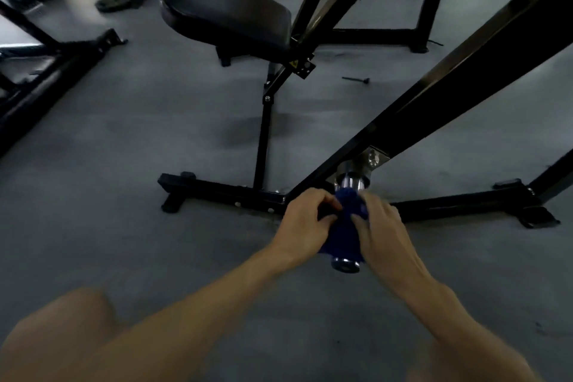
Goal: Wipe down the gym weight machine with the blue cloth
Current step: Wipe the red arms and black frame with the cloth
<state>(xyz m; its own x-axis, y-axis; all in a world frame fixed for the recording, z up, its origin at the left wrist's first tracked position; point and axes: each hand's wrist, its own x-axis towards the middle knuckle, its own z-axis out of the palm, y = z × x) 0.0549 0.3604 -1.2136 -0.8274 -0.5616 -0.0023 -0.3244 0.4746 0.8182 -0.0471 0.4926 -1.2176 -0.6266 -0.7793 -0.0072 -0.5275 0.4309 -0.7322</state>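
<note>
A black weight machine fills the view, with a padded seat [226, 9] and a long slanted black arm [449, 84]. From the arm's lower end a chrome weight peg [345, 263] sticks out toward me. The blue cloth [341, 236] is wrapped round this peg, hiding its middle. My left hand [305, 220] grips the cloth from the left, fingers curled on it. My right hand [384, 226] holds the cloth from the right, fingers laid over its top.
The machine's black floor bar [217, 189] with rubber feet runs left and right behind my hands. A small black pin [356, 80] lies on the grey floor. Other black frames [46, 77] stand at the left and back. My knee [62, 335] shows at bottom left.
</note>
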